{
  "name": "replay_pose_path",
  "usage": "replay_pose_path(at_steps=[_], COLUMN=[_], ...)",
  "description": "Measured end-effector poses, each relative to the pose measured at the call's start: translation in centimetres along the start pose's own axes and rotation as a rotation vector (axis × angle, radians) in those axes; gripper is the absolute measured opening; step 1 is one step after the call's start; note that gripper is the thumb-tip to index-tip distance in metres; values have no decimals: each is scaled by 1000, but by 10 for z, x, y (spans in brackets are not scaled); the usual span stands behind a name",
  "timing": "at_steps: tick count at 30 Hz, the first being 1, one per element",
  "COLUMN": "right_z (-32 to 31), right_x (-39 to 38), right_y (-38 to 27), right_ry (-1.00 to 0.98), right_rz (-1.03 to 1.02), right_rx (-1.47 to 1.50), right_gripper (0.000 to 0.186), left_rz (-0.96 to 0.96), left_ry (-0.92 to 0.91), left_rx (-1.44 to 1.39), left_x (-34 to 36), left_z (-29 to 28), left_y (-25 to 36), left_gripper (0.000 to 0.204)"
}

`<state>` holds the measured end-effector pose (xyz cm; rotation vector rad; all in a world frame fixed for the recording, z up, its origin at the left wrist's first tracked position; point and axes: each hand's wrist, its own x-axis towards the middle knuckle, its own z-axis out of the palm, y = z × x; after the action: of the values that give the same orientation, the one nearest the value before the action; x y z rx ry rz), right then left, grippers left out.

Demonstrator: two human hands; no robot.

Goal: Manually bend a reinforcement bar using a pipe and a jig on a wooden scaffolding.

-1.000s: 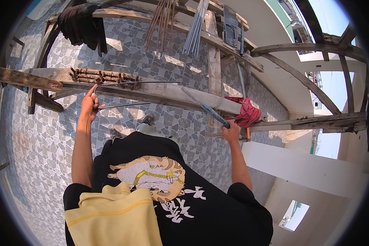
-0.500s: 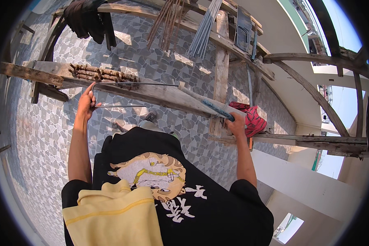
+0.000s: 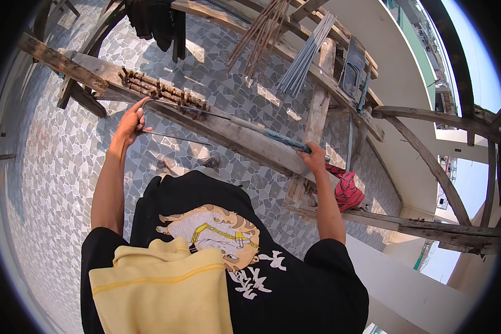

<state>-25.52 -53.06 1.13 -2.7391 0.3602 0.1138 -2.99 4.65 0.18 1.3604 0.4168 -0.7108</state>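
My left hand [image 3: 132, 123] pinches a thin dark steel rod [image 3: 179, 137] near its curved end, thumb and fingers closed on it. The rod doubles back in a U. Its upper leg runs beside a row of rusty metal pegs [image 3: 164, 93] fixed on a wooden beam [image 3: 247, 142]. At the far end of that leg the rod meets a long grey pipe [image 3: 250, 126] with a blue-wrapped grip, apparently entering it. My right hand [image 3: 315, 157] is wrapped round the blue end of the pipe, above the beam's right part.
Rusty rods [image 3: 260, 39] and a bundle of grey rods [image 3: 308, 54] lie across timbers at the back. A red patterned cloth [image 3: 348, 191] hangs at the right by another timber [image 3: 406, 226]. Dark cloth [image 3: 150, 22] drapes at the back left. Stone-patterned floor [image 3: 167, 142] lies below.
The pipe lies closer in line with the rod's upper leg, and less bare rod shows before it. My right hand has moved slightly left and up. The whole view has turned a little.
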Motion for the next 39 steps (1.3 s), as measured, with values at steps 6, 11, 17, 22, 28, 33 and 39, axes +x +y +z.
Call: replay_pose_path(at_steps=[6,11,17,22,28,33,39], right_z=[23,28,34,32,36,37,40], right_x=[30,36,28,26,33,38,46], right_y=[-28,-52,-63,-74,-82,-73,-74], right_ry=[5,-59,-130,-82,-136,-175,-260], right_rz=[-96,-63,21,-16,119,136,151], right_rx=[1,25,-25,-123,-248,-220,-256], right_gripper=[41,42,41,39,41,37,39], left_rz=[3,-2,-13,-28,-88,-105,-95], left_ry=[-27,-13,-14,-49,-300,-412,-424], left_rx=[11,-5,6,-130,-501,-683,-663], left_x=[3,4,5,12,27,35,37], left_z=[1,-2,-6,-14,-27,-29,-34], left_y=[-1,-4,-3,-9,-21,-28,-33], left_gripper=[56,57,46,48,41,46,51])
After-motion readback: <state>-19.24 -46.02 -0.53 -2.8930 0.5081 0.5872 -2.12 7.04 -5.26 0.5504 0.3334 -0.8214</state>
